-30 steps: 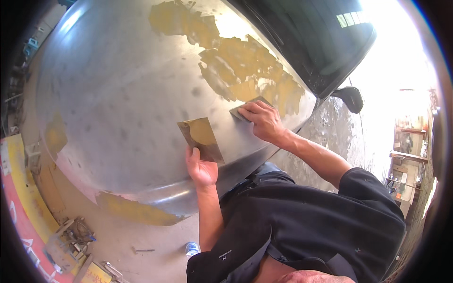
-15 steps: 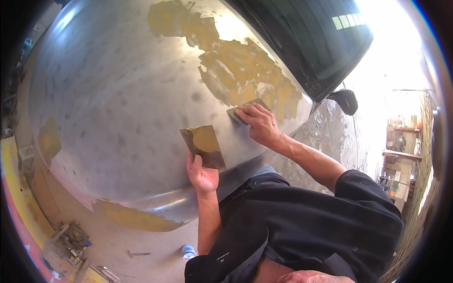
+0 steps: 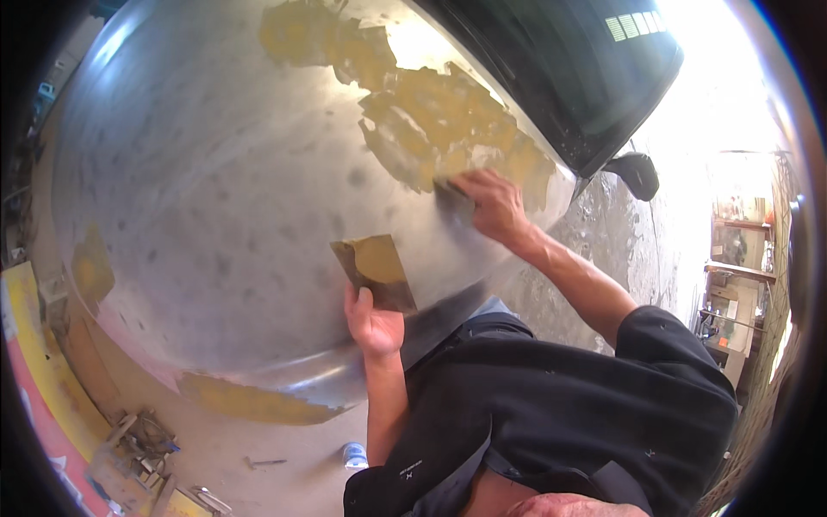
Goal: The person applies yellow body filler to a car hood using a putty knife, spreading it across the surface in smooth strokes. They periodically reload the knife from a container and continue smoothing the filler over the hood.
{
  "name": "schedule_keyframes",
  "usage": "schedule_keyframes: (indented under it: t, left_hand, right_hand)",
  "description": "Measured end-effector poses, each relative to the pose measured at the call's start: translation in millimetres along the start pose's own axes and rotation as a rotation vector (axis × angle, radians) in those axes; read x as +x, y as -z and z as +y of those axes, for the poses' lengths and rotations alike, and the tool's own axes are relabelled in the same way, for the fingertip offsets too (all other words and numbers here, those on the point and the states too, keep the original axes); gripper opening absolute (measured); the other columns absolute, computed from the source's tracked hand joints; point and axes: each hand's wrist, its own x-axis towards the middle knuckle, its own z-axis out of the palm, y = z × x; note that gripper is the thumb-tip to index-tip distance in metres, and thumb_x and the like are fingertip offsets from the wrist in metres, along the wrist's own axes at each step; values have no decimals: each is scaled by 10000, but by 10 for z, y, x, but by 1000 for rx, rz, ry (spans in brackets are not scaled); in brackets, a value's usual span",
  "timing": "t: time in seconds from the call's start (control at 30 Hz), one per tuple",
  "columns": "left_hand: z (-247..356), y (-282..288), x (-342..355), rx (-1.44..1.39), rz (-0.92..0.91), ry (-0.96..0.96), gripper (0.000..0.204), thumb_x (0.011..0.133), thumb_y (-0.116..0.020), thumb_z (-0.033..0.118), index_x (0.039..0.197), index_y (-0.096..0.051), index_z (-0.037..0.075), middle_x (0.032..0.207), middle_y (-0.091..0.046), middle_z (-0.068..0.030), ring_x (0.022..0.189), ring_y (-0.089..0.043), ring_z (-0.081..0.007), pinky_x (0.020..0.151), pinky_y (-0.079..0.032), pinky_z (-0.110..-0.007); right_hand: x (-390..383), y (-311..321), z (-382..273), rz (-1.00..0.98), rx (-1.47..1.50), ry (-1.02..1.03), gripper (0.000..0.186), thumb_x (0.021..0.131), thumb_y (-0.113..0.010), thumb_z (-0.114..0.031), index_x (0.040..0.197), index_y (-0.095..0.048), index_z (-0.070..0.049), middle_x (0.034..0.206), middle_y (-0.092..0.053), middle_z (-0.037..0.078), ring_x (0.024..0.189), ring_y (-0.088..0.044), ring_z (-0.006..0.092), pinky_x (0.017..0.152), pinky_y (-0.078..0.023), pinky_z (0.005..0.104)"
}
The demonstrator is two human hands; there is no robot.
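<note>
A sanded, bare-metal car hood (image 3: 224, 207) spreads out before me, with a broad patch of mustard-coloured body filler (image 3: 439, 121) along its windshield edge. My right hand (image 3: 500, 207) is closed on a thin filler spreader (image 3: 450, 195), smeared by motion, at the near edge of that patch. Over the hood's near side, my left hand (image 3: 375, 327) pinches a flat dark plate (image 3: 398, 297) between thumb and fingers. A mound of the same filler (image 3: 376, 260) lies on the plate's upper face.
Beyond the hood are the dark windshield (image 3: 568, 77) and a side mirror (image 3: 635, 176). Smaller filler patches mark the front corner (image 3: 92, 267) and front edge (image 3: 258, 401). Metal parts (image 3: 142, 448) lie on the floor at lower left; wooden shelving (image 3: 741, 267) stands at right.
My right hand has shifted slightly right and down, and its spreader has turned steeper against the hood. My left hand holds the plate almost where it was; the whole view has shifted a little.
</note>
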Motion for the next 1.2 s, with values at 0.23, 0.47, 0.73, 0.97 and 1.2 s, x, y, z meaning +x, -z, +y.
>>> schedule_keyframes:
  t: [0.23, 0.47, 0.73, 0.97, 1.2]
  left_hand:
    - [14, 42, -31, 1, 1, 4, 370, 1093, -519, 156, 1450, -580, 81, 1366, -691, -75, 1216, -658, -248, 1028, -516, -462]
    - [41, 48, -52, -3, 10, 24, 375, 1090, -524, 151, 1453, -578, 74, 1371, -689, -82, 1221, -657, -259, 1023, -524, -467]
    - [37, 64, -44, -7, -19, 51, 402, 1086, -530, 164, 1475, -566, 71, 1387, -678, -79, 1238, -651, -256, 1043, -520, -455]
    - [223, -40, 53, 92, 0, 53, 415, 1076, -531, 164, 1478, -564, 69, 1414, -664, -73, 1275, -633, -248, 1069, -511, -438]
    - [312, 24, 121, 34, 28, 19, 377, 1085, -540, 174, 1447, -596, 87, 1351, -684, -56, 1177, -641, -223, 966, -502, -432]
  right_hand:
    - [205, 186, 75, 106, 53, 12, 525, 742, -624, 57, 1216, -778, -106, 1177, -755, 91, 1069, -704, 319, 867, -591, 435]
    - [-8, 66, -245, -44, 3, 10, 547, 719, -636, 60, 1244, -755, -37, 1190, -723, 140, 1097, -667, 373, 964, -567, 435]
    - [416, 275, 404, 124, -80, -379, 462, 849, -582, -9, 1252, -775, -125, 1182, -750, 106, 1111, -710, 355, 935, -574, 459]
    - [294, -64, -374, 63, 22, -177, 420, 823, -608, 10, 1165, -802, -138, 1099, -759, 94, 1048, -717, 351, 881, -585, 457]
    - [514, 169, -336, 6, 131, -134, 432, 823, -638, 73, 1168, -800, -130, 1057, -771, 96, 968, -737, 330, 813, -607, 427]
